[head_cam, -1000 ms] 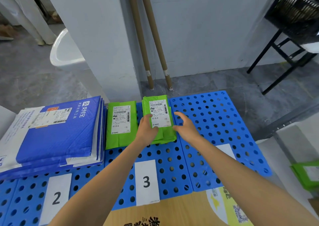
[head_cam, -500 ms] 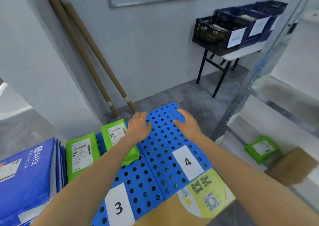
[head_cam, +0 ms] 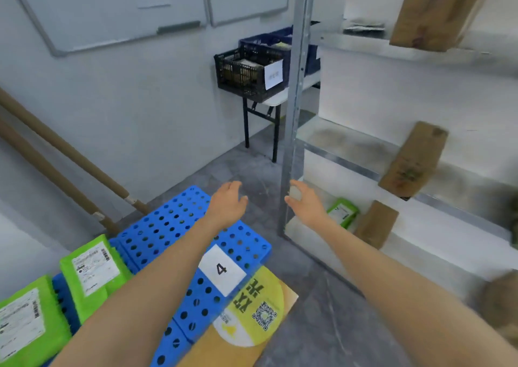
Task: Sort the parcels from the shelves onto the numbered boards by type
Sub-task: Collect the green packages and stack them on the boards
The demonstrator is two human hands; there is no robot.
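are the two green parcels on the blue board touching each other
Apart. The head view shows a strip of blue board between the left green parcel and the right green parcel.

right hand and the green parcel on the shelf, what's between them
Nothing shows between the right hand and the green parcel in the head view.

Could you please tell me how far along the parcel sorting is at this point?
Done: two green parcels lie left of board 4. In hand: nothing; the left hand and right hand are open and empty, stretched toward the shelves. Left: a third green parcel and several brown parcels sit on the shelves, and board 4 is bare.
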